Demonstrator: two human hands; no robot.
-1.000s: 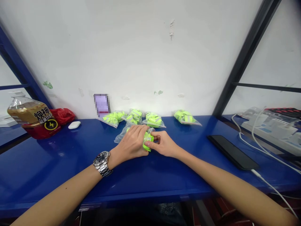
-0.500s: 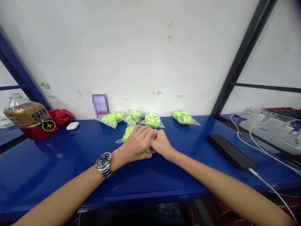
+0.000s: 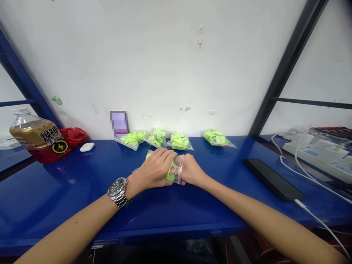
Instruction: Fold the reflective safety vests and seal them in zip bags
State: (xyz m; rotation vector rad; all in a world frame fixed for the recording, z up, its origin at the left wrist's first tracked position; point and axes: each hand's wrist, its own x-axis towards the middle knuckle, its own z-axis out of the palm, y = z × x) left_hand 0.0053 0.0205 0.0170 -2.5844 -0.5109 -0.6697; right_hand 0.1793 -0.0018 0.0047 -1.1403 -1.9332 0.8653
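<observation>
Both hands, left point(image 3: 154, 170) and right point(image 3: 191, 172), clamped on half-stuffed clear bag point(image 3: 176, 172); four filled bags point(image 3: 178, 141) already lined behind.

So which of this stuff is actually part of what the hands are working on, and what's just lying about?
In use:
left hand
right hand
clear bag with green piece, held by both hands
four filled bags by the wall

Lying about:
bottle
red bag
white case
phone
cable
</observation>
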